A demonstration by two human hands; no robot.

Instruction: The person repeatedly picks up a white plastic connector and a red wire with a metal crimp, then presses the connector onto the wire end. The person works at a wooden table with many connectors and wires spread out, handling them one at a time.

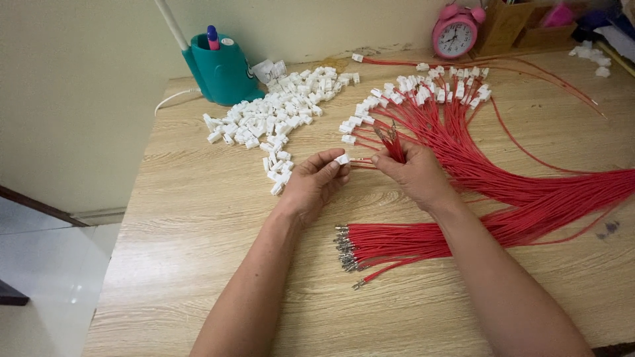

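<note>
The left hand (316,180) pinches a small white plastic connector (342,158) between thumb and fingertips, holding it up just above the wooden worktop (198,225). Right beside it, the right hand (413,173) is closed around a few red wires (395,147), their metal tips poking up past the knuckles, and one wire end reaches across toward the connector; whether it is already seated inside cannot be told. Just beyond the left hand lies a loose heap of white connectors (278,112), trailing down almost to its fingertips. Beyond the right hand fans a spread of red wires already capped with white housings (423,92). Below the right wrist, near the person's body, sits a bundle of red wires with bare metal terminals (370,246), ends pointing toward the left forearm. Far off past the left hand stands a teal pen holder (221,69); far past the right, a pink alarm clock (455,32).
</note>
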